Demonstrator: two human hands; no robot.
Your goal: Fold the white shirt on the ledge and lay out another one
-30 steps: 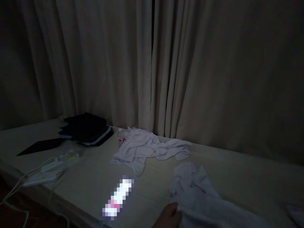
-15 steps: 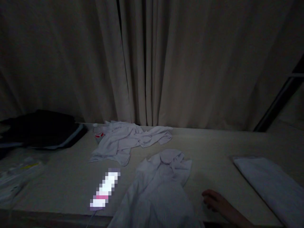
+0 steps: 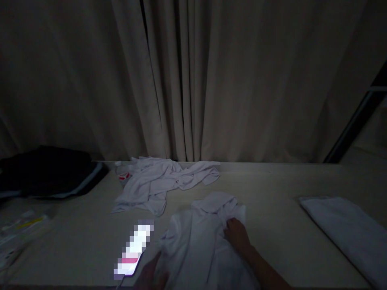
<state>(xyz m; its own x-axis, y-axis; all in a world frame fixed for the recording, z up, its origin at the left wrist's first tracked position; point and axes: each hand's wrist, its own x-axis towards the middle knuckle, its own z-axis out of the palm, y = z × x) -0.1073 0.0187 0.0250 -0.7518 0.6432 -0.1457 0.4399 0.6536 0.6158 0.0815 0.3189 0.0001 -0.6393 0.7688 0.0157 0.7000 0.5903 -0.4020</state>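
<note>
White garment, crumpled, spread on the near middle of the pale table, collar end bunched toward the curtain. Right hand laid on the garment's upper right part, fingers curled into the bunched cloth there; whether pinched shut or merely pressed, not to be told in the dim light. Left hand at the garment's lower left edge, touching the cloth, mostly cut off by the bottom of the view; grip not to be told. Lit phone, screen blurred, just beside the garment on the left, near the left hand. Second white garment, rumpled, farther back by the curtain, apart from the first. Small bottle with red label at its left edge. Dark folded bag or clothing at far left. Folded white cloth at right, well apart. Pale pleated curtain behind all.
</note>
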